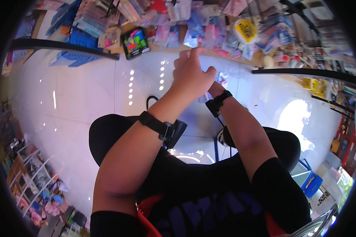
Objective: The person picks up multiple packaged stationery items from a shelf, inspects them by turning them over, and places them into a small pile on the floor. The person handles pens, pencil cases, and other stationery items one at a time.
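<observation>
My left hand (190, 77) is raised in front of me, over the floor and close to the shelf edge. Its fingers are curled and its thumb sticks out to the right; whatever they grip is hidden. Behind it, my right hand (215, 89) shows only a small part near the wrist, its fingers covered by the left hand. A shiny packet (223, 79) with pink and blue print shows just past the left thumb. I cannot tell which hand, if either, holds it. Each wrist wears a black strap with a small box.
Ahead, a shelf holds many small plastic packets, a black box (135, 42) of bright pieces and a yellow-labelled tub (246, 31). Dark shelf bars (304, 72) jut in from both sides. A white rack (35, 173) stands lower left, and a blue bin (311, 184) lower right.
</observation>
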`<state>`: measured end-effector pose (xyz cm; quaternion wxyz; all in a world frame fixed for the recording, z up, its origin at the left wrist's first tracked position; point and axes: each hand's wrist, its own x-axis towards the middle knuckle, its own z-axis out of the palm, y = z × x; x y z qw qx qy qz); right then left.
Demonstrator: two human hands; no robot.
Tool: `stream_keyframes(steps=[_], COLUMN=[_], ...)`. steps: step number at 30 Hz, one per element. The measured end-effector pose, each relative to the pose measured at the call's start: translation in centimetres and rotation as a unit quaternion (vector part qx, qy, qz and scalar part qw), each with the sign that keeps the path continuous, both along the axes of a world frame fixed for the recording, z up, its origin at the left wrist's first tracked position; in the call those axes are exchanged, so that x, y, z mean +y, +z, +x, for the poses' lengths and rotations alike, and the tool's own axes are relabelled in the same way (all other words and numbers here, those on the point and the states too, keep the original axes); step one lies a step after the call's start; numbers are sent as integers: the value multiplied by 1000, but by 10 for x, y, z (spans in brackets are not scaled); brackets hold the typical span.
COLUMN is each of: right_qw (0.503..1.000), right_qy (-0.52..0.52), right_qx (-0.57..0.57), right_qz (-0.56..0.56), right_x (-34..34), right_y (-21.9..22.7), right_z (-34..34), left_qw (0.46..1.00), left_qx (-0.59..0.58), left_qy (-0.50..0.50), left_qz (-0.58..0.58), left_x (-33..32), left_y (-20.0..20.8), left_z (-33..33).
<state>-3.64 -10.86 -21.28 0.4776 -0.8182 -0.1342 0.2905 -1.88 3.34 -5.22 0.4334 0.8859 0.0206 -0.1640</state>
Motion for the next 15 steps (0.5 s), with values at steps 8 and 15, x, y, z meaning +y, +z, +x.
stream_keyframes(steps=[8, 15], right_qw=[993, 977], right_qy=[39, -155], right_qx=[-108, -95], right_qz=[-15, -109], right_x=[-50, -114], right_y=[187, 236], right_z=[51, 54], left_qw=[972, 973], left_qx=[-228, -139], left_qy=[-47, -59], left_qz=[-14, -176], left_x=[-38, -53], left_y=[25, 30], left_z=[10, 18])
